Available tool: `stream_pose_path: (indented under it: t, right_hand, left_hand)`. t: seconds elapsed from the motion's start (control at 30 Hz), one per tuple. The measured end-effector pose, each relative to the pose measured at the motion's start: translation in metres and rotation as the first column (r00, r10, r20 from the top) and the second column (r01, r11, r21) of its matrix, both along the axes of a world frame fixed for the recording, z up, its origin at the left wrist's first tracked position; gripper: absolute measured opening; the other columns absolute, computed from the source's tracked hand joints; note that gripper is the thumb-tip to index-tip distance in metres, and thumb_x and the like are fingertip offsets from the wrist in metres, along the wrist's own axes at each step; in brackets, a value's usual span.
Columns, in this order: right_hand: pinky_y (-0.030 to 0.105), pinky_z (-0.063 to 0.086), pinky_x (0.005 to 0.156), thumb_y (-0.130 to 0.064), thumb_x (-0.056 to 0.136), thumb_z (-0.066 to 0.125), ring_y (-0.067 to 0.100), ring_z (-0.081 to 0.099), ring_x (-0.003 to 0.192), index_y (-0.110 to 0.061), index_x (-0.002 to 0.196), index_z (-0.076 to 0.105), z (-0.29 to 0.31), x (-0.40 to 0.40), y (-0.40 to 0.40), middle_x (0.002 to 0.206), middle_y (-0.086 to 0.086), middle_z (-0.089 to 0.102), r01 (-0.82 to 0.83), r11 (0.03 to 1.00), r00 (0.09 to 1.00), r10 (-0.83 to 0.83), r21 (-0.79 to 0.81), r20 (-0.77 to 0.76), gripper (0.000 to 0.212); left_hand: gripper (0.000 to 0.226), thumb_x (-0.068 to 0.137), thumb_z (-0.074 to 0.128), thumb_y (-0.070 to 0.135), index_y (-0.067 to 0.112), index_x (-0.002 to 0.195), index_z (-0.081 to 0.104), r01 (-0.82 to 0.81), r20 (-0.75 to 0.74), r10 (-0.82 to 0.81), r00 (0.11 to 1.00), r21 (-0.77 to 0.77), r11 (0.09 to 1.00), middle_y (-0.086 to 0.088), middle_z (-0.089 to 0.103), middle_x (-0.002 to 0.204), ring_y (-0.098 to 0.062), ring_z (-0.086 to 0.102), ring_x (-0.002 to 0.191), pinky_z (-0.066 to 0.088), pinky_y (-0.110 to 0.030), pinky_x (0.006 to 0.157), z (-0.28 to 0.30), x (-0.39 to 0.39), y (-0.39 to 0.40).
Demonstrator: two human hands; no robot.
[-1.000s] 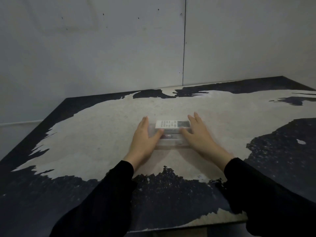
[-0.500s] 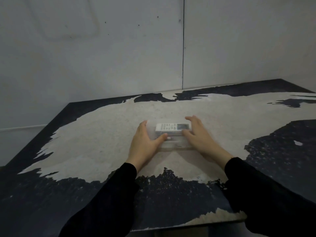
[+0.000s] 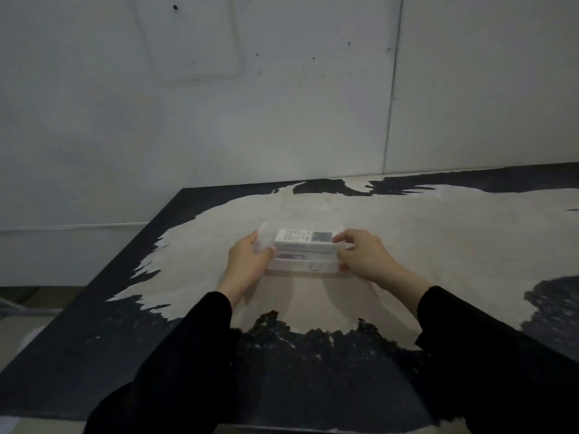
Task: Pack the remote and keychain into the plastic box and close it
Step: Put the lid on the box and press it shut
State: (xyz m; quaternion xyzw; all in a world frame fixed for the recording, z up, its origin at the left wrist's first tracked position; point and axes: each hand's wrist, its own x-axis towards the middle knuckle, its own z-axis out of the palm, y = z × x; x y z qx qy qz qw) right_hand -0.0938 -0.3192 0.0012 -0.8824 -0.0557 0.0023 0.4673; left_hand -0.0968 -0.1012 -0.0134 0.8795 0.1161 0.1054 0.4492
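Observation:
A clear plastic box [image 3: 300,266] sits on the table in front of me, lid down over it. Through the lid I see the white remote [image 3: 303,239] lying lengthwise, with a small reddish item, probably the keychain [image 3: 289,255], in front of it. My left hand [image 3: 247,261] grips the box's left end, thumb on the lid. My right hand [image 3: 363,255] grips the right end, fingers curled over the top edge.
The table [image 3: 438,245] is worn, pale in the middle and black at the edges. Its left edge runs diagonally from the wall toward me. A grey wall [image 3: 282,104] stands close behind it. My black sleeves fill the foreground.
Both hands have gone from lying flat beside the box to curling around its two ends. My view has tilted, so the box sits higher in the frame.

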Motion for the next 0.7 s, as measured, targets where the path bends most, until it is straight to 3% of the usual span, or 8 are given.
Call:
stream_pose_path:
  t: [0.13,0.23,0.33,0.4,0.47,0.57,0.63,0.7]
  right_hand:
    - [0.045,0.054,0.089,-0.003,0.084,0.049,0.033,0.065,0.097,-0.004,0.107,0.067,0.002,0.038,0.063,0.117,0.019,0.063,-0.043,0.999,0.998,0.041,0.034,0.048,0.03]
    - [0.044,0.052,0.093,-0.007,0.087,0.051,0.028,0.064,0.093,-0.003,0.108,0.067,-0.001,0.073,0.113,0.115,0.019,0.065,-0.053,0.996,0.996,0.048,0.076,0.076,0.026]
    - [0.029,0.046,0.096,-0.011,0.09,0.051,0.021,0.06,0.094,-0.004,0.111,0.067,-0.005,0.107,0.156,0.115,0.018,0.067,-0.096,0.994,0.989,0.09,0.052,0.118,0.027]
    - [0.02,0.038,0.092,-0.012,0.091,0.05,0.022,0.06,0.107,-0.004,0.112,0.066,-0.007,0.133,0.185,0.118,0.014,0.066,-0.119,0.993,0.984,0.115,0.024,0.133,0.027]
    - [0.02,0.039,0.092,-0.01,0.091,0.05,0.025,0.059,0.11,-0.003,0.112,0.066,-0.008,0.153,0.206,0.117,0.014,0.066,-0.128,0.991,0.982,0.122,0.032,0.144,0.027]
    - [0.037,0.05,0.092,-0.012,0.092,0.05,0.032,0.064,0.095,-0.003,0.109,0.066,-0.012,0.19,0.236,0.106,0.017,0.067,-0.14,0.986,0.982,0.127,0.087,0.139,0.025]
    - [0.038,0.054,0.086,-0.015,0.092,0.052,0.028,0.065,0.084,-0.004,0.107,0.067,-0.012,0.212,0.251,0.095,0.013,0.067,-0.139,0.984,0.984,0.125,0.111,0.129,0.024]
    - [0.038,0.054,0.085,-0.016,0.092,0.052,0.029,0.064,0.082,-0.005,0.106,0.067,-0.014,0.232,0.264,0.093,0.014,0.067,-0.136,0.984,0.983,0.12,0.112,0.138,0.024]
  left_hand:
    - [0.063,0.085,0.061,0.023,0.005,0.14,0.035,-0.069,-0.01,0.069,0.998,0.007,0.998,-0.013,0.04,0.147,-0.026,0.04,0.132,0.03,-0.032,0.107,0.005,0.023,0.058]
    - [0.062,0.086,0.059,0.023,0.005,0.14,0.035,-0.123,-0.006,0.123,0.992,0.017,0.992,-0.013,0.04,0.147,-0.027,0.04,0.133,0.029,-0.033,0.108,0.007,0.05,0.105]
    - [0.057,0.084,0.06,0.021,0.007,0.136,0.043,-0.167,0.002,0.167,0.986,-0.049,0.985,-0.007,0.043,0.145,-0.026,0.042,0.13,0.034,-0.038,0.108,0.008,0.081,0.146]
    - [0.039,0.082,0.061,0.02,0.01,0.12,0.059,-0.212,0.018,0.215,0.976,-0.107,0.971,-0.004,0.059,0.123,-0.025,0.054,0.114,0.045,-0.035,0.092,0.007,0.105,0.173]
    - [0.021,0.08,0.061,0.018,0.011,0.099,0.066,-0.24,0.046,0.246,0.968,-0.109,0.965,-0.004,0.064,0.096,-0.024,0.061,0.09,0.046,-0.029,0.068,0.004,0.128,0.192]
    - [0.038,0.084,0.061,0.016,0.012,0.121,0.059,-0.304,0.08,0.321,0.944,-0.174,0.937,-0.006,0.062,0.117,-0.02,0.059,0.097,0.05,-0.024,0.074,-0.002,0.165,0.216]
    - [0.04,0.084,0.062,0.014,0.01,0.124,0.056,-0.35,0.11,0.373,0.921,-0.18,0.919,-0.008,0.059,0.123,-0.019,0.055,0.097,0.046,-0.014,0.071,-0.002,0.186,0.228]
    - [0.04,0.084,0.062,0.015,0.011,0.123,0.057,-0.378,0.121,0.402,0.908,-0.181,0.908,-0.011,0.06,0.125,-0.024,0.056,0.104,0.043,-0.021,0.081,-0.005,0.206,0.238]
